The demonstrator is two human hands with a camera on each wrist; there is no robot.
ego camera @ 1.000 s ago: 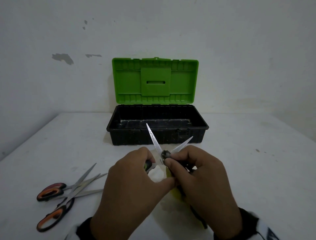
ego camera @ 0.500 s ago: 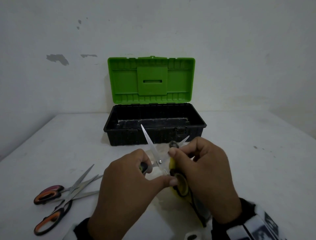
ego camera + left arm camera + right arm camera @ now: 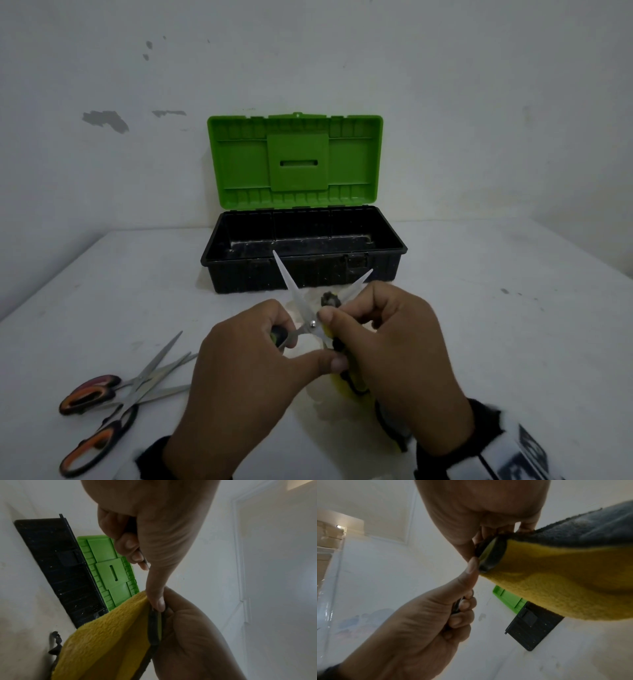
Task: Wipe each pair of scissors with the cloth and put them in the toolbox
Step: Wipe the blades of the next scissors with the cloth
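Green-and-black-handled scissors (image 3: pixel 291 287) are held above the table, blades spread in a V toward the toolbox (image 3: pixel 308 274). My left hand (image 3: pixel 260 356) grips one handle, its thumb reaching across to the other handle (image 3: pixel 153 626). My right hand (image 3: pixel 376 329) pinches the yellow-and-grey cloth (image 3: pixel 342 385) around the right blade, just past the pivot. In the wrist views the cloth (image 3: pixel 106 642) (image 3: pixel 556 581) hangs under that hand, covering the second handle (image 3: pixel 489 555). The black toolbox stands open with its green lid (image 3: pixel 294 161) upright; its inside looks empty.
Two orange-handled scissors (image 3: pixel 113 394) (image 3: pixel 102 435) lie crossed on the white table (image 3: pixel 513 325) at the front left. The wall stands right behind the toolbox. Bare table stretches to the right of my hands.
My right hand has slid the cloth from the pivot outward along the right blade, uncovering the pivot screw. The left hand has kept its grip on the handle.
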